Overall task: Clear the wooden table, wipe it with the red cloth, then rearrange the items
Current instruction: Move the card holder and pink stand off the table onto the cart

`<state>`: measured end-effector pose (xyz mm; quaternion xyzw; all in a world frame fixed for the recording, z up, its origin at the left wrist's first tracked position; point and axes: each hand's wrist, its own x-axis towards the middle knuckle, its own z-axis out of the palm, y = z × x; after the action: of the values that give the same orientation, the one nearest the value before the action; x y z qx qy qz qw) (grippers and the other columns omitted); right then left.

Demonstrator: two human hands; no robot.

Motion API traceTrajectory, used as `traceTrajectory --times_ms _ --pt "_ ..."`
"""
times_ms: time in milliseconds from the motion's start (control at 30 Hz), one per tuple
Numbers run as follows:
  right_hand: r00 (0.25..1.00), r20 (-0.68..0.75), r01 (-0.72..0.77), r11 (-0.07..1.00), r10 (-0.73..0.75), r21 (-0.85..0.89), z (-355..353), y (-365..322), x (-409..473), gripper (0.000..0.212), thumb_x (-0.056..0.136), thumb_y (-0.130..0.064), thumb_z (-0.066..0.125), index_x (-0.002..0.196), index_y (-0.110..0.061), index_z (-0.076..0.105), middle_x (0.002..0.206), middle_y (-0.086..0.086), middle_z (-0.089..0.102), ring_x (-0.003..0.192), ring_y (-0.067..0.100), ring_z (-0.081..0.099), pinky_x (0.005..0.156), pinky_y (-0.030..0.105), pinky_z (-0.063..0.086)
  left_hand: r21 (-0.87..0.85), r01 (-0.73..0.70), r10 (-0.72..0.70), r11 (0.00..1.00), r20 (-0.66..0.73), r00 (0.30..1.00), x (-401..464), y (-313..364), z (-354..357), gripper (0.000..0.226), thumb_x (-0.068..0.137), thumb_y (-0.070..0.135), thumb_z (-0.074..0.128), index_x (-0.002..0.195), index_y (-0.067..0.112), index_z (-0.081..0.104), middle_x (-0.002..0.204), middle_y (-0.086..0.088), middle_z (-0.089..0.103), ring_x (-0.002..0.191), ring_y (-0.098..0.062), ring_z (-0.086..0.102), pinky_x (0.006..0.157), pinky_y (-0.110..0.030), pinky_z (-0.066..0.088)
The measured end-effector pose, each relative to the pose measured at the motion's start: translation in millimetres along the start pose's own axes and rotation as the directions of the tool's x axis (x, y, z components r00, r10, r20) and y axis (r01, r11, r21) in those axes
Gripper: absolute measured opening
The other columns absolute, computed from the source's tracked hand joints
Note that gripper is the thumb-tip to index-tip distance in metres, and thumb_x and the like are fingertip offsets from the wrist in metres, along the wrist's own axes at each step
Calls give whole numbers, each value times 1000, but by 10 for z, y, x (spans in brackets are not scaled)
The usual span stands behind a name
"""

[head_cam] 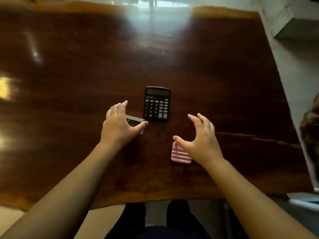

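Hovering spread-fingered above a pink ribbed block [179, 155], right hand [201, 144] holds nothing; left hand [119, 125] covers a grey box [135, 120] (grip unclear).

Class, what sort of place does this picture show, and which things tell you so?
Likely a home or office desk: a polished wooden table carrying a black desktop calculator, indoors, with a pale hard floor beside it.

wooden table [69, 66] carries black calculator [156, 104], grey box [136, 120], pink ridged block [179, 155].
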<state>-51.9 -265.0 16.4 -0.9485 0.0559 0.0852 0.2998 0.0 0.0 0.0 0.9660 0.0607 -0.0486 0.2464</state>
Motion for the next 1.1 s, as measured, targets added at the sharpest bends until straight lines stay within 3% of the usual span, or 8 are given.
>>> traceTrajectory --times_ms 233,467,633,733,1100 --pt "994 -54 -91 996 91 -3 510 223 -204 82 75 -64 74 144 -40 38 161 0 20 148 28 21 102 61 49 85 114 -117 990 28 993 176 -205 458 104 69 77 65 150 21 32 159 -12 29 148 -36 20 112 -58 37" --pt "990 -112 -90 993 81 -73 826 346 -376 88 72 -55 83 144 -33 38 162 3 5 146 40 24 99 61 51 92 107 -112 990 49 993 202 -240 697 94 68 71 72 141 17 46 152 -12 35 137 -36 37 104 -50 45" --pt "990 -99 -98 995 100 21 933 405 -375 91 72 -45 87 143 -37 32 161 0 3 138 39 40 86 51 61 78 123 -124 989 9 992 213 -243 771 85 68 61 79 134 17 49 149 -12 36 131 -39 41 97 -51 48" --pt "991 -105 -70 995 78 72 962 423 -356 89 73 -38 88 141 -39 31 160 0 5 133 35 45 79 39 63 72 133 -133 989 4 991 228 -232 786 81 69 57 81 131 16 49 147 -13 37 128 -40 42 96 -50 48" --pt "962 -244 -68 975 120 213 470 764 -197 95 71 -33 89 143 -41 28 158 -5 6 133 28 41 78 29 61 13 -11 11 1000 -4 1000 155 262 782 85 66 62 80 131 15 49 140 -11 41 123 -36 48 94 -50 54"
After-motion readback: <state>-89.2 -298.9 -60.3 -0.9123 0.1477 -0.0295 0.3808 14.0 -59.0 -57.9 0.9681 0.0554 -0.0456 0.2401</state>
